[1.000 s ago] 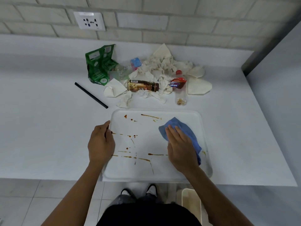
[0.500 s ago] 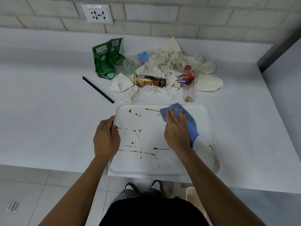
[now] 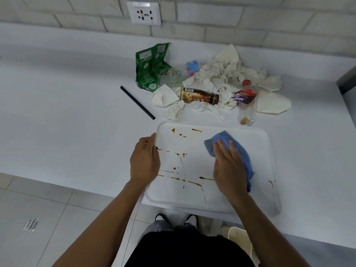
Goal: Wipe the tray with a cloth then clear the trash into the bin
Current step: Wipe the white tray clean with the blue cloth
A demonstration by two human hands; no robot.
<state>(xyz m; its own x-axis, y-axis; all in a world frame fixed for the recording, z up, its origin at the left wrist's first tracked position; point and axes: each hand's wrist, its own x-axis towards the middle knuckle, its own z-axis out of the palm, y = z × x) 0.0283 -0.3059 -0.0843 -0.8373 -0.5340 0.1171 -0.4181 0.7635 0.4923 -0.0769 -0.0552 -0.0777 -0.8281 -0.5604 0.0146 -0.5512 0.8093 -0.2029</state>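
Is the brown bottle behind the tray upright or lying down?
Lying down. The brown bottle rests on its side among crumpled tissues on the counter.

- I see a blue cloth on a white tray streaked with brown stains.
- Behind it I see a green packet, a brown bottle, a black straw, a red-capped bottle and off-white crumpled tissues.
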